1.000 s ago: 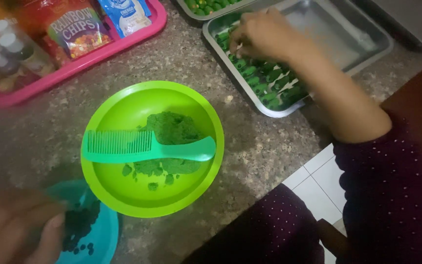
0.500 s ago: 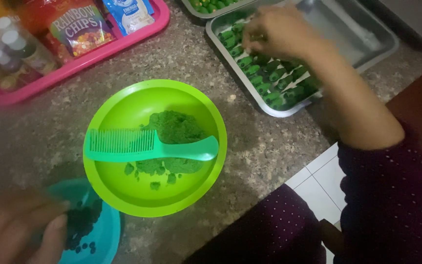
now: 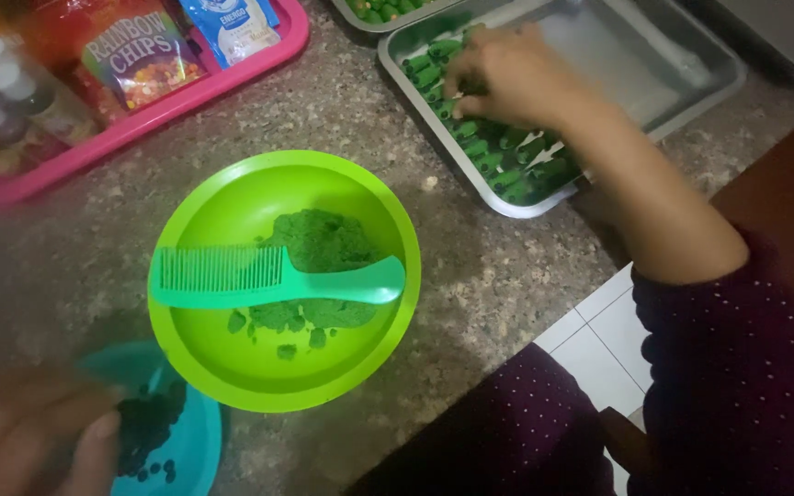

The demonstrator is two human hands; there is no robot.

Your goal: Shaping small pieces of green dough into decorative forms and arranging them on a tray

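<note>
My right hand [image 3: 507, 78] reaches over a metal tray [image 3: 682, 83] and its fingertips pinch at the rows of small green dough pieces [image 3: 498, 156] lying in it. My left hand [image 3: 29, 441] is blurred at the bottom left, with its fingers in a teal bowl [image 3: 199, 450] of small dark bits [image 3: 149, 427]. Between the two hands sits a bright green plate [image 3: 232, 367] with a lump of green dough [image 3: 319, 243] and crumbs. A green comb [image 3: 268, 280] lies across the plate.
A pink tray [image 3: 186, 96] with snack packets and small bottles stands at the back left. A second metal tray [image 3: 388, 14] with green pieces is at the top edge. The speckled stone counter [image 3: 498, 276] ends at the lower right, above a tiled floor.
My right hand has shifted slightly along the rows of green pieces in the metal tray. My left hand stays at the teal bowl. Plate and comb have not moved.
</note>
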